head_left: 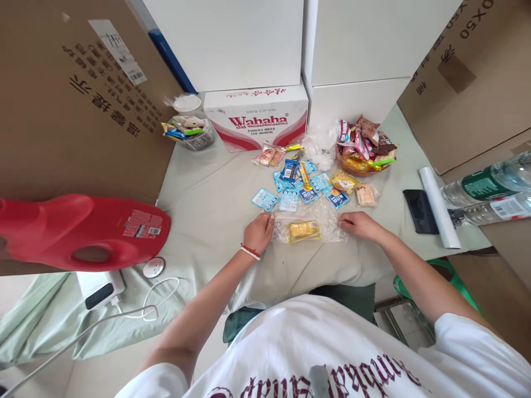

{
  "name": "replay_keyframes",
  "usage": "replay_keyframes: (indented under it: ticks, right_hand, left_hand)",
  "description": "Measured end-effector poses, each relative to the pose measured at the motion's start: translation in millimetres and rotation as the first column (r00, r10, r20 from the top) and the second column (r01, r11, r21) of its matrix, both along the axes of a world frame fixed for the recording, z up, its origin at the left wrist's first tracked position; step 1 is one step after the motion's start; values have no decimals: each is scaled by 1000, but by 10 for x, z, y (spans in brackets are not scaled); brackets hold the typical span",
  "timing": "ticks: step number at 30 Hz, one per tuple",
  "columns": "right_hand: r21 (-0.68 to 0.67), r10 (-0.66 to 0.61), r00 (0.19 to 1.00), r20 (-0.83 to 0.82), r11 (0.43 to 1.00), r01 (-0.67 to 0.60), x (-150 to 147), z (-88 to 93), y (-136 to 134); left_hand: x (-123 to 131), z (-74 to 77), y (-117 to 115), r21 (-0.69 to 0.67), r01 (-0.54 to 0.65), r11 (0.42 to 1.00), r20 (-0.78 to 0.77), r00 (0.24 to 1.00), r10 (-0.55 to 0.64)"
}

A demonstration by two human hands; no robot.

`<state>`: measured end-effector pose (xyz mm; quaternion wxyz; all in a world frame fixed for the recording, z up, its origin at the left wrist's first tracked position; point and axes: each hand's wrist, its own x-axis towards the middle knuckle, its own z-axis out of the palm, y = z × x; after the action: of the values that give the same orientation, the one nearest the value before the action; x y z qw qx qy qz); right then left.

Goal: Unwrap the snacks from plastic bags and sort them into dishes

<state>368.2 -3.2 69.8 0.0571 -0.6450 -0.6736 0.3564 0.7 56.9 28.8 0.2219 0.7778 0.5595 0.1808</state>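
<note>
A clear plastic bag lies flat on the cloth-covered table close to its front edge. My left hand, with a red and white bracelet at its wrist, pinches the bag's left end. At the right end, the fingers of my right hand are closed on the same bag. Between the hands is a yellow wrapped snack; whether it lies inside the bag or on it I cannot tell. Just beyond are several blue snack packets, a yellow packet and a pale wrapped biscuit.
Behind stand a Wahaha carton, a snack-filled basket, crumpled clear plastic and a clear tub. To the right are a phone, a white roll and bottles. A red jug is at left.
</note>
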Motion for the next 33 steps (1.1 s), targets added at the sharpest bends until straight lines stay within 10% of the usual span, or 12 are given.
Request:
replay_keyframes:
  ticks: [7, 17, 26, 33]
  right_hand:
    - [350, 50, 948, 316, 922, -165, -423, 313, 546]
    - [98, 209, 945, 250, 966, -239, -1300, 161, 950]
    - [258, 453, 815, 360, 792, -554, -1278, 344, 87]
    - [155, 408, 848, 337, 865, -478, -1376, 202, -235]
  left_hand:
    - [-148, -9, -223, 93, 41, 995, 104, 993, -51]
    - [15, -179, -267, 50, -246, 968, 0, 969, 247]
    - [-14, -176, -6, -9, -260, 966, 83, 962, 260]
    - [37, 113, -146, -6, -156, 988, 258, 954, 152]
